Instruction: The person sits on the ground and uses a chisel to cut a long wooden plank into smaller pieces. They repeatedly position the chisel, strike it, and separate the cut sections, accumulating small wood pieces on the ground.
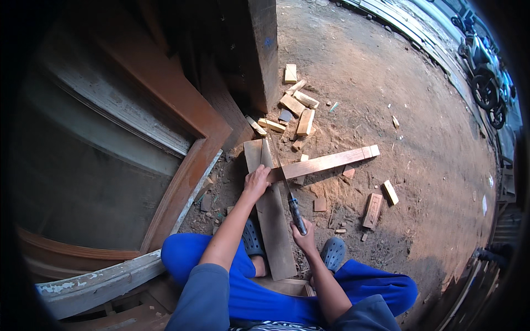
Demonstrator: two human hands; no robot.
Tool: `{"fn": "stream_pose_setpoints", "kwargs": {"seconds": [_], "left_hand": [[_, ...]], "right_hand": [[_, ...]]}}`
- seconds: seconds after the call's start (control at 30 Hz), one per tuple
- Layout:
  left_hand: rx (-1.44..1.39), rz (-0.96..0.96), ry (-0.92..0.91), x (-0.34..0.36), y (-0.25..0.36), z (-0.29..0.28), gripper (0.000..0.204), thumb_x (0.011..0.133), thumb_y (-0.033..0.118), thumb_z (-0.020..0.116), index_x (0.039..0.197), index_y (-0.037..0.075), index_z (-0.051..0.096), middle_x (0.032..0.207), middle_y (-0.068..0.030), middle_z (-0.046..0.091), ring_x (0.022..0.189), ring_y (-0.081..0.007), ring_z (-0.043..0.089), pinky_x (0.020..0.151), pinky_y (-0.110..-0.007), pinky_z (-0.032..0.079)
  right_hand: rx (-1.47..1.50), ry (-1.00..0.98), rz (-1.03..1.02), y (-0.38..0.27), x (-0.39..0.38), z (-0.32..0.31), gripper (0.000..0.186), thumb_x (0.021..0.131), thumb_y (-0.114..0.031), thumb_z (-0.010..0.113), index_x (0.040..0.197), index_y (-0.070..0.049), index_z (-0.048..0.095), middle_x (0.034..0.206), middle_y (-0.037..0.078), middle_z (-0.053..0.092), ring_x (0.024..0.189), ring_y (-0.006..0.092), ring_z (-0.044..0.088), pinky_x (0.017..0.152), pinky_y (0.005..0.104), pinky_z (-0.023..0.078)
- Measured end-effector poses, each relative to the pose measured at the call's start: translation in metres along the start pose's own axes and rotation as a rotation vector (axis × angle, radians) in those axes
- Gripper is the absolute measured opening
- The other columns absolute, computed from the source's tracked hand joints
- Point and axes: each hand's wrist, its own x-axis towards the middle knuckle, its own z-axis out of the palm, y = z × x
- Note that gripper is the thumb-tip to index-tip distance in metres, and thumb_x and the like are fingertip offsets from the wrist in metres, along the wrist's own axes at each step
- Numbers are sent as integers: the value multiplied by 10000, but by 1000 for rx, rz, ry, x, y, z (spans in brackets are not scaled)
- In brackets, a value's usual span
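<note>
Left hand clasps left end of long reddish-brown wooden bar, lying across flat grey-brown wooden plank. Right hand wraps dark-handled metal handsaw, blade crossing bar.

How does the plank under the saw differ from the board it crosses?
The plank is reddish; the board is greyer. The plank extends rightward; the board runs toward the person. The plank looks narrower than the board. Both are long wooden pieces.
</note>
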Motion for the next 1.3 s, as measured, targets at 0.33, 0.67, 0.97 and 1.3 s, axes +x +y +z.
{"fn": "stream_pose_setpoints", "kwargs": {"seconds": [0.33, 0.67, 0.97, 1.3], "left_hand": [[-17, -33, -63, -1, -3, 0, 412, 670, 86, 768, 1001, 59, 525, 1001, -128, 546, 1001, -351, 585, 793, -456, 488], [-27, -16, -39, 8, -7, -3, 424, 663, 79, 769, 1010, 57, 525, 991, -141, 543, 988, -363, 580, 776, -462, 490], [-30, 18, 59, 3, -21, 9, 390, 676, 87, 761, 986, 64, 525, 1002, -149, 550, 997, -364, 581, 792, -467, 478], [151, -44, -114, 7, -23, 11, 596, 640, 233, 825, 1160, 115, 558, 1186, -118, 578, 1119, -302, 565, 891, -424, 475]], "right_hand": [[35, 18, 55, 6, -20, -1, 171, 809, -98, 615, 702, -2, 522, 547, 1, 412, 513, 75, 378, 487, 282, 333], [-62, 41, -10, 8, -46, 3, 134, 799, -90, 620, 728, 9, 565, 543, 43, 461, 498, 98, 424, 506, 289, 378], [-71, 17, -136, -73, 51, -11, 156, 806, -127, 631, 785, 10, 559, 568, 65, 433, 553, 114, 420, 529, 313, 371], [-219, -78, -42, -170, 15, -118, 199, 818, -183, 661, 812, 2, 588, 594, 36, 507, 573, 113, 478, 547, 300, 388]]}}
